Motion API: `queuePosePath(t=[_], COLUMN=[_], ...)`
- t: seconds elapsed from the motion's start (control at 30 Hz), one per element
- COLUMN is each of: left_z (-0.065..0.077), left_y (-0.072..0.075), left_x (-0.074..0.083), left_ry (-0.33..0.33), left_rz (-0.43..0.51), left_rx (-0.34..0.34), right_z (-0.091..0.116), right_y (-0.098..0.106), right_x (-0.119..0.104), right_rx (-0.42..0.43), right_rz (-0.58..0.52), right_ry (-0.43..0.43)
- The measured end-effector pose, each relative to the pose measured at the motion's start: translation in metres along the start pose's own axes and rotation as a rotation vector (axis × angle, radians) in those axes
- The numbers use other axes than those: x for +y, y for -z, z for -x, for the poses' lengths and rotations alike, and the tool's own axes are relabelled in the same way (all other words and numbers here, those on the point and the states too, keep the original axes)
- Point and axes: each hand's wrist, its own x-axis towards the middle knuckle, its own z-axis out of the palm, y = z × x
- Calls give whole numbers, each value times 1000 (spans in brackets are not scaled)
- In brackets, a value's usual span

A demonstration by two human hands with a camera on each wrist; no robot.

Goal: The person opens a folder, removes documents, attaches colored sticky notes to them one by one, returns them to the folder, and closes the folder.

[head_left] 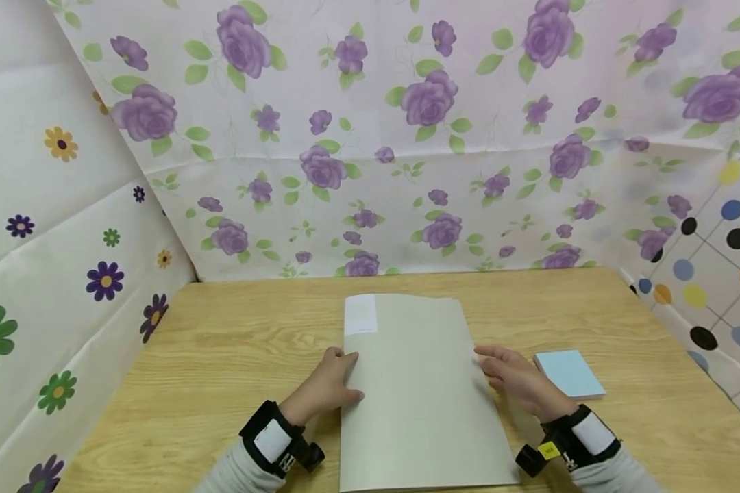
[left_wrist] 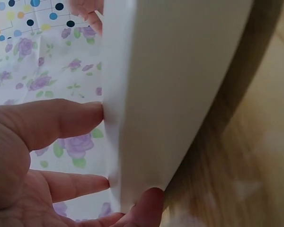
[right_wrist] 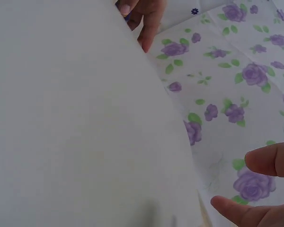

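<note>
A large cream paper folder or booklet [head_left: 419,397] fills the middle of the head view, with a white label [head_left: 360,313] at its upper left corner. My left hand [head_left: 323,385] holds it by the left edge. In the left wrist view, thumb and finger tips press one face while another fingertip [left_wrist: 149,205] lies against the other side. My right hand [head_left: 519,385] is beside the right edge, fingertips close to it. Seen from the right wrist, thumb and finger are spread apart with nothing between them. What lies under the folder is hidden.
A light blue square pad [head_left: 570,374] lies on the wooden table [head_left: 234,342], just right of my right hand. Flower-patterned cloth [head_left: 370,137] hangs behind the table, with patterned sheets along both sides. Black wrist cameras [head_left: 533,460] sit close to the folder's sides.
</note>
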Motion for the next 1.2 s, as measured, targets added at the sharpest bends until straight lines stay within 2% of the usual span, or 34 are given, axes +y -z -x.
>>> queuePosePath(t=[0.2, 0.57, 0.8, 1.03, 1.2], left_z=[4, 3, 3, 4, 5], left_y=[-2, -2, -1, -1, 3], left_x=[0, 1, -1, 2, 7], left_ry=[-13, -14, -8, 0, -18], left_rz=[20, 17, 29, 44, 19], left_rx=[28, 35, 42, 41, 34], right_z=[-1, 0, 0, 2, 5], right_y=[5, 8, 9, 13, 15], right_x=[1, -7, -16, -23, -31], right_rx=[1, 39, 38, 6, -18], right_rz=[-80, -87, -39, -38, -93], right_ry=[-25, -47, -27, 8, 3])
